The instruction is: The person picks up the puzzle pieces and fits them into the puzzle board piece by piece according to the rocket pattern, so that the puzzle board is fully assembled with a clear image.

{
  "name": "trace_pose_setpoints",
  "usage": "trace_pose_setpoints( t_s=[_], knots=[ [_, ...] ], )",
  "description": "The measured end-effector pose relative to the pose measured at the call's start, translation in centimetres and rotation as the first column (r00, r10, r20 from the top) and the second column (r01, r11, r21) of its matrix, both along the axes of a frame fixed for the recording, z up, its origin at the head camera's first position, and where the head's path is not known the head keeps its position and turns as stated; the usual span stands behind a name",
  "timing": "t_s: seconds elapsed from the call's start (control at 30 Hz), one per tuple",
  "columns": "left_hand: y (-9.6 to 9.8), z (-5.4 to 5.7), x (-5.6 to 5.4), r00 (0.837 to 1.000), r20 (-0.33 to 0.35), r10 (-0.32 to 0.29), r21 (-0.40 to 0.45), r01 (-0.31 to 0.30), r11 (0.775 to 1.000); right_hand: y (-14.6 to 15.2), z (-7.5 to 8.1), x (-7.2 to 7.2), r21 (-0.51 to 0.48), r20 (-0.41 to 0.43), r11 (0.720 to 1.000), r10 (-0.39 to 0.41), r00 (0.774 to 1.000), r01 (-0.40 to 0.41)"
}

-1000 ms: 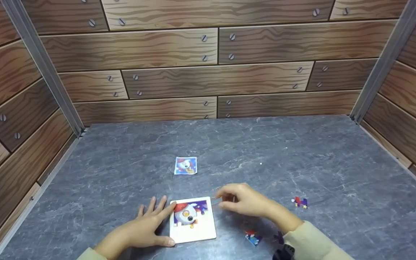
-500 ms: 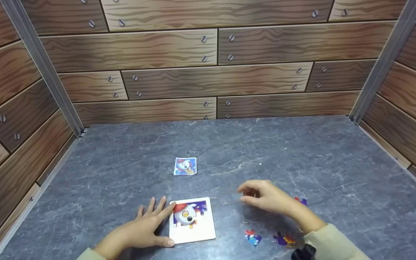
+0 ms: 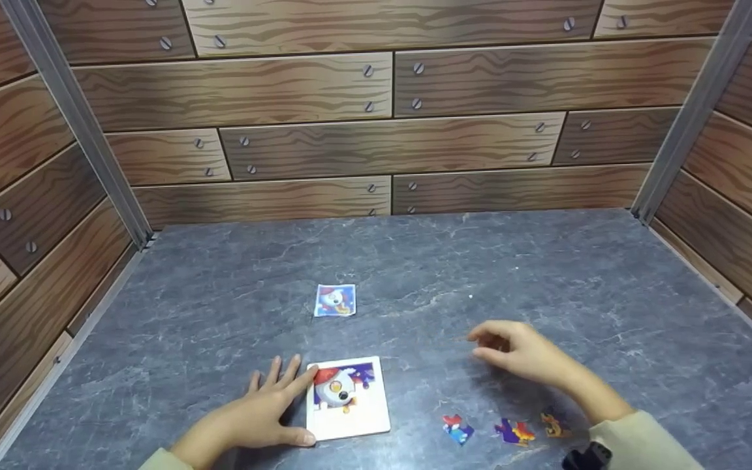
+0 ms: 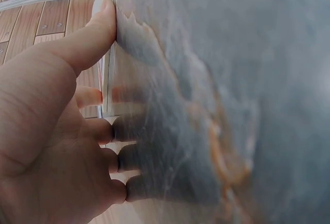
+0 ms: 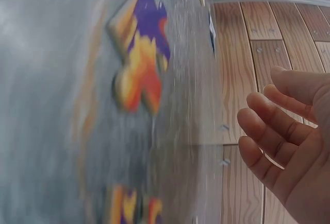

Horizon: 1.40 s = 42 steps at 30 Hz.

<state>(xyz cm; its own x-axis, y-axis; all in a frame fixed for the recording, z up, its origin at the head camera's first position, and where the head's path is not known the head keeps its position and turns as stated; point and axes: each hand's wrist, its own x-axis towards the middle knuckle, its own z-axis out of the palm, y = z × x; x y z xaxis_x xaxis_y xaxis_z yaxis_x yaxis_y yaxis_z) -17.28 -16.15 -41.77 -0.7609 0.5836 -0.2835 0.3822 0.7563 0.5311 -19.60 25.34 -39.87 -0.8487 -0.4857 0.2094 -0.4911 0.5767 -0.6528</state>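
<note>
White and square, the puzzle board lies flat on the near part of the worktop, a little left of the middle. Joined pieces fill its far and left parts, showing a round pale head with a yellow-ringed patch, red above it and purple around; the near strip and part of the right side are bare white.

The left hand rests at the board's left edge with its fingers spread and extended: the index finger touches near the far left corner, the thumb the near left corner.

Well to the right of the board, the right hand hangs above the worktop, fingers loosely bent, a gap between thumb and fingertips, and nothing held.

Nearer than that hand, three loose pieces lie in a row, apart from one another: a red and blue piece on the left, a purple and orange piece in the middle, and a darker yellowish piece on the right, close to the right sleeve.

Beyond the board, a small picture card with a blue border lies flat. Wood-patterned panels stand behind the worktop and on both sides.
</note>
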Motion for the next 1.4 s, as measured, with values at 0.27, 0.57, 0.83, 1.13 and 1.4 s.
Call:
trace_pose_setpoints(
  t_s=[0.27,0.57,0.83,1.13,1.4],
  knots=[
    [0.1,-0.2,-0.2,1.000,0.002,0.009,-0.033,-0.009,0.999,3.0,0.0,0.4,0.003,0.021,0.999,-0.046,0.999,0.045],
    [0.1,0.1,-0.1,1.000,0.005,0.011,-0.033,-0.011,0.999,6.0,0.2,1.0,0.033,0.064,0.995,-0.097,0.993,0.095],
    [0.2,0.1,0.1,1.000,-0.014,0.005,-0.018,-0.005,1.000,8.0,-0.2,1.8,0.087,0.038,0.987,-0.136,0.990,0.132],
    [0.2,0.1,0.1,1.000,-0.020,0.003,-0.019,-0.003,1.000,9.2,-1.2,2.0,0.151,-0.002,0.975,-0.167,0.986,0.165],
    [0.2,0.0,0.0,1.000,-0.022,0.004,-0.031,-0.004,1.000,9.6,-1.5,1.8,0.190,0.099,0.969,-0.177,0.979,0.155]
  ],
)
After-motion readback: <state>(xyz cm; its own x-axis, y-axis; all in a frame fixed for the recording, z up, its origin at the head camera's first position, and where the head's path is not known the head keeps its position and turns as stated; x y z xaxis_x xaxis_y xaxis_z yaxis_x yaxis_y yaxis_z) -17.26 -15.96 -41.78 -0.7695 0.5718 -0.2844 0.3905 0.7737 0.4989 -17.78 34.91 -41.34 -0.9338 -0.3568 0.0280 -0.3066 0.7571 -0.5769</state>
